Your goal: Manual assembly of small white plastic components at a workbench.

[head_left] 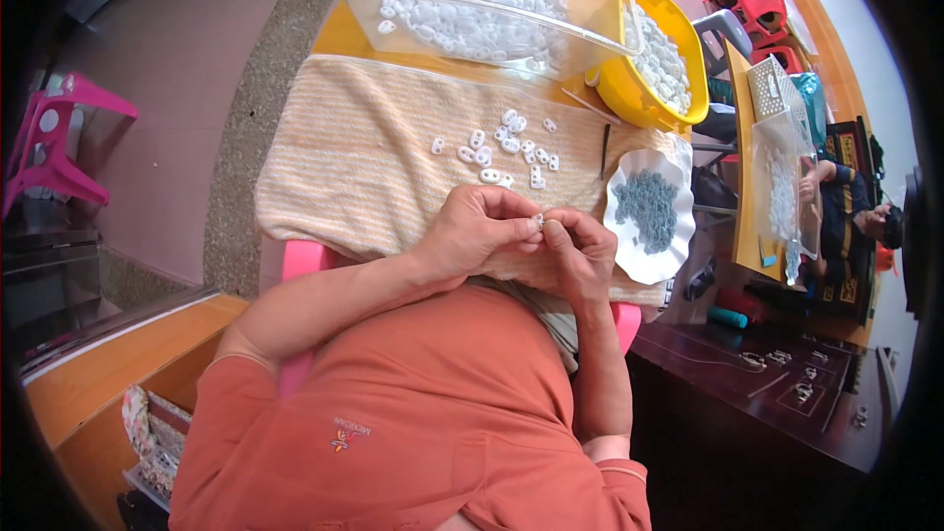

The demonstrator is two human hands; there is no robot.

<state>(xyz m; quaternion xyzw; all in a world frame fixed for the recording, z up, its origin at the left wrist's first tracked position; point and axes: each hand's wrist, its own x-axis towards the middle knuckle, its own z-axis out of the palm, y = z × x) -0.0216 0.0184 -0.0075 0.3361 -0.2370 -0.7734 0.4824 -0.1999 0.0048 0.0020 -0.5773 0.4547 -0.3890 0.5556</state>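
Note:
My left hand and my right hand meet in front of my body, above the near part of the striped towel. Their thumbs and fingertips pinch a tiny white plastic piece, mostly hidden by the fingers. Beyond them, several loose white plastic pieces with round holes lie scattered on the towel. Close to my right hand stands a white scalloped dish holding a heap of small grey-blue parts.
A clear plastic bin of white pieces stands at the far side, beside a yellow tub with more. A thin black stick and a white stick lie near the dish. At right, another person sits by a table.

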